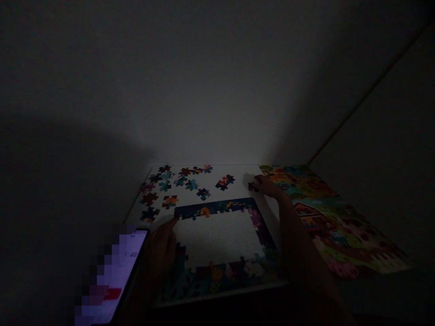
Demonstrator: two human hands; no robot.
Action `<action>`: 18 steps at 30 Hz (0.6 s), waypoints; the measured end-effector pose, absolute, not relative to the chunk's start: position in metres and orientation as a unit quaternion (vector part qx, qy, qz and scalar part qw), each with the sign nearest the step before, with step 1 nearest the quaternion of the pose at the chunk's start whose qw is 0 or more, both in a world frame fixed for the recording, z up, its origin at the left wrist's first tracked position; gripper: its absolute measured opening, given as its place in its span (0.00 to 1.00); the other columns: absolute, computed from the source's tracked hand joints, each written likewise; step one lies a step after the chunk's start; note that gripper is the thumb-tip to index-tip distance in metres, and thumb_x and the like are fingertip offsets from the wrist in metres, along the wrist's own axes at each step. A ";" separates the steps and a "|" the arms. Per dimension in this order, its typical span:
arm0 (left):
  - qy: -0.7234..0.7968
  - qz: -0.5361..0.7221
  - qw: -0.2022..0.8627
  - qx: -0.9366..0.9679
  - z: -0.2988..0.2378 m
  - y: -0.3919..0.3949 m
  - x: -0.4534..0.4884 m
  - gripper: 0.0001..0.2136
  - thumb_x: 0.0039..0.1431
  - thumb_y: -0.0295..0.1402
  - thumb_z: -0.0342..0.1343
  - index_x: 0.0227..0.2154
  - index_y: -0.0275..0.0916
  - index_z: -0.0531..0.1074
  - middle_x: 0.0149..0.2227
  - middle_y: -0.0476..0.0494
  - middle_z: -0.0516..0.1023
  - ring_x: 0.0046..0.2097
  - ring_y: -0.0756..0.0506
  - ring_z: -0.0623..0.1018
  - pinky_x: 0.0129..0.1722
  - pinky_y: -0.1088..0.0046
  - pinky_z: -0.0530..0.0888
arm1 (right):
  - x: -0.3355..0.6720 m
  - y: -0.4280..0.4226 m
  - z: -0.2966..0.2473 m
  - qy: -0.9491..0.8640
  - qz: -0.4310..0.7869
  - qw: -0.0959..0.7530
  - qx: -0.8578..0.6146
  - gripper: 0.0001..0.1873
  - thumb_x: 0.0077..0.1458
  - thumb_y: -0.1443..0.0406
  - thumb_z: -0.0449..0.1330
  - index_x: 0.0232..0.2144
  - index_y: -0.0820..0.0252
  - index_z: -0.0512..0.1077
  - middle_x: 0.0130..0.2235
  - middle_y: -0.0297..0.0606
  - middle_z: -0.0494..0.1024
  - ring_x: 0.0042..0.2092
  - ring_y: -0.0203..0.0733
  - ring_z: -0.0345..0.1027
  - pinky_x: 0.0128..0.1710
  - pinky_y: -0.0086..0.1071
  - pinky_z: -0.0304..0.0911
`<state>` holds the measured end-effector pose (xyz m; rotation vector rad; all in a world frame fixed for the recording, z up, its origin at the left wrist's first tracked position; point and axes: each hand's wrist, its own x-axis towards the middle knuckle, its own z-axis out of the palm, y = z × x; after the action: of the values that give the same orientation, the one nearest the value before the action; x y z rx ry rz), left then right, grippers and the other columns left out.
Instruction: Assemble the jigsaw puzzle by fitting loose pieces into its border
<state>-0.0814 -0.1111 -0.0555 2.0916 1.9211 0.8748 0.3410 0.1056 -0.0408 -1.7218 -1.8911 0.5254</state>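
In dim light, a partly assembled jigsaw puzzle (217,208) lies on a white surface, its joined border pieces around a bare middle. My left hand (163,244) rests at the border's left side, a finger stretched to the upper left corner and nothing visibly held. Beyond the upper right corner, my right hand (267,185) pinches a dark puzzle piece (252,186) at the surface. Between the hands, farther back, are a pair of joined pieces (224,182) and a single blue piece (203,194). Several loose pieces (165,185) are scattered at the back left.
A lit phone (124,267) stands close by my left hand, part of it pixelated. To the right of my right forearm lies a colourful farm picture (326,217) with a red barn and animals. A pale wall (204,113) rises behind the surface.
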 end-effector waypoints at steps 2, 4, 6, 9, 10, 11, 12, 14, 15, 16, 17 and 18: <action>0.642 0.294 0.083 0.703 -0.055 -0.113 -0.079 0.21 0.66 0.35 0.40 0.57 0.37 0.69 0.56 0.38 0.75 0.57 0.39 0.73 0.57 0.54 0.71 | 0.342 0.096 -0.043 -0.710 0.164 0.229 -0.646 0.20 0.44 0.58 0.68 0.40 0.62 0.76 0.46 0.54 0.79 0.51 0.58 0.72 0.51 0.45 0.66; 0.644 0.300 0.078 0.699 -0.055 -0.116 -0.075 0.21 0.65 0.31 0.41 0.57 0.36 0.68 0.55 0.38 0.75 0.57 0.40 0.74 0.57 0.54 0.71 | 0.344 0.089 -0.047 -0.724 0.118 0.196 -0.650 0.20 0.44 0.57 0.67 0.39 0.61 0.76 0.46 0.54 0.79 0.53 0.60 0.70 0.53 0.45 0.64; 0.645 0.312 0.072 0.694 -0.053 -0.117 -0.072 0.21 0.64 0.29 0.40 0.56 0.35 0.68 0.55 0.37 0.75 0.57 0.40 0.74 0.57 0.54 0.71 | 0.348 0.087 -0.051 -0.722 0.093 0.177 -0.663 0.21 0.46 0.55 0.65 0.40 0.61 0.76 0.46 0.55 0.79 0.52 0.60 0.71 0.52 0.46 0.64; 0.648 0.328 0.060 0.685 -0.053 -0.119 -0.067 0.20 0.65 0.28 0.40 0.56 0.34 0.69 0.54 0.35 0.76 0.57 0.40 0.74 0.57 0.54 0.71 | 0.353 0.087 -0.054 -0.726 0.090 0.163 -0.662 0.22 0.47 0.54 0.64 0.42 0.61 0.76 0.46 0.54 0.78 0.50 0.60 0.71 0.49 0.46 0.65; 0.650 0.330 0.060 0.682 -0.053 -0.119 -0.067 0.20 0.65 0.28 0.40 0.55 0.34 0.69 0.54 0.35 0.76 0.56 0.40 0.74 0.57 0.54 0.71 | 0.355 0.088 -0.054 -0.726 0.094 0.163 -0.662 0.22 0.47 0.54 0.64 0.41 0.61 0.76 0.46 0.53 0.78 0.50 0.59 0.71 0.48 0.45 0.66; 0.652 0.330 0.061 0.679 -0.054 -0.120 -0.066 0.20 0.65 0.27 0.40 0.55 0.35 0.69 0.54 0.35 0.76 0.56 0.40 0.74 0.57 0.54 0.71 | 0.356 0.088 -0.054 -0.724 0.100 0.167 -0.662 0.21 0.46 0.53 0.64 0.40 0.60 0.76 0.45 0.53 0.78 0.49 0.58 0.72 0.47 0.44 0.66; 0.655 0.330 0.062 0.677 -0.054 -0.120 -0.067 0.20 0.65 0.27 0.40 0.55 0.35 0.69 0.54 0.35 0.76 0.56 0.40 0.74 0.57 0.54 0.71 | 0.357 0.089 -0.055 -0.720 0.108 0.174 -0.663 0.21 0.45 0.53 0.65 0.38 0.60 0.76 0.44 0.53 0.78 0.47 0.58 0.72 0.45 0.43 0.67; 0.659 0.325 0.068 0.675 -0.054 -0.120 -0.067 0.20 0.64 0.27 0.41 0.56 0.35 0.69 0.54 0.35 0.76 0.57 0.40 0.74 0.57 0.54 0.71 | 0.358 0.090 -0.055 -0.707 0.133 0.195 -0.666 0.21 0.43 0.52 0.66 0.36 0.61 0.74 0.41 0.52 0.78 0.44 0.56 0.73 0.40 0.42 0.67; 0.659 0.320 0.071 0.677 -0.054 -0.120 -0.068 0.21 0.64 0.27 0.41 0.57 0.35 0.68 0.55 0.36 0.75 0.57 0.40 0.73 0.57 0.54 0.71 | 0.357 0.091 -0.056 -0.698 0.149 0.209 -0.668 0.21 0.42 0.52 0.66 0.35 0.61 0.73 0.40 0.51 0.78 0.42 0.55 0.73 0.38 0.41 0.67; 0.658 0.316 0.075 0.680 -0.053 -0.120 -0.069 0.21 0.64 0.28 0.41 0.57 0.36 0.68 0.55 0.36 0.75 0.57 0.40 0.73 0.57 0.55 0.71 | 0.356 0.090 -0.056 -0.687 0.166 0.226 -0.671 0.22 0.41 0.53 0.67 0.35 0.61 0.71 0.38 0.50 0.78 0.39 0.53 0.73 0.36 0.40 0.67; 0.656 0.313 0.078 0.683 -0.052 -0.120 -0.069 0.21 0.64 0.28 0.41 0.57 0.36 0.68 0.55 0.36 0.75 0.57 0.40 0.73 0.57 0.55 0.71 | 0.354 0.089 -0.055 -0.674 0.182 0.244 -0.673 0.22 0.39 0.54 0.67 0.34 0.60 0.70 0.36 0.48 0.77 0.37 0.51 0.72 0.34 0.39 0.67; 0.653 0.312 0.080 0.686 -0.051 -0.119 -0.069 0.21 0.64 0.29 0.41 0.57 0.36 0.68 0.55 0.36 0.75 0.57 0.40 0.73 0.57 0.56 0.71 | 0.351 0.087 -0.054 -0.661 0.196 0.265 -0.674 0.22 0.38 0.55 0.67 0.34 0.60 0.68 0.35 0.46 0.77 0.35 0.48 0.72 0.32 0.37 0.66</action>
<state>-0.0694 -0.1193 -0.0506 2.0508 1.9532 0.9325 0.3514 0.0872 -0.0536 -1.8194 -1.7867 0.5301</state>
